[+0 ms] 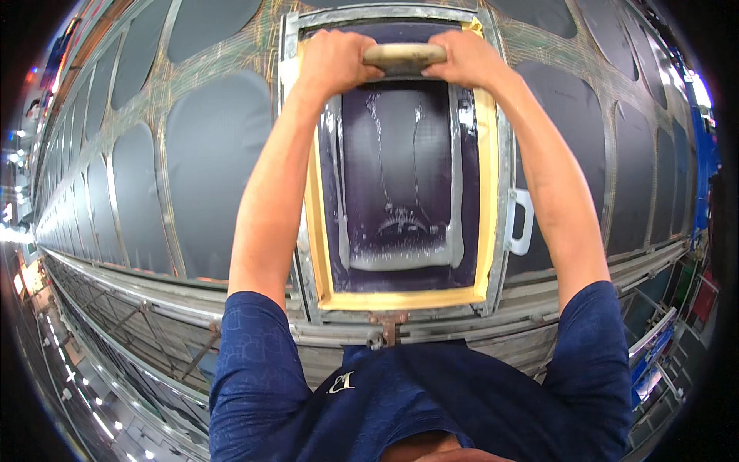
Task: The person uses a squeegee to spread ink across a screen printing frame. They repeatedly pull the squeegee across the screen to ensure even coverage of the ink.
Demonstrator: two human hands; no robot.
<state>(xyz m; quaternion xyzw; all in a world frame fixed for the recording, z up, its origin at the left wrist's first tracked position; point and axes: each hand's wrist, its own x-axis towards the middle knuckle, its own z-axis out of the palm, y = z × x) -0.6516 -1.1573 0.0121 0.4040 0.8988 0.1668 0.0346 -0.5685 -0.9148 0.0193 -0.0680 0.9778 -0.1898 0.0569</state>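
a long counter (223, 55) ran out to both sides of the hands, with rows of big dark shapes (219, 162) on it. the left hand (339, 63) and the right hand (466, 60) were both holding tight to a tan bar (404, 54), one at each end. the bar sat between them, over the far part of a metal frame (506, 138) with yellow tape (404, 299) along its inside edges. closer to the person than the hands, wet gray paste (400, 262) lay on the dark sheet (396, 138) in the frame, with a stripe down each side and one across the near end. a white handle (521, 223) stuck out from the frame, nearer than the right hand and to its right.
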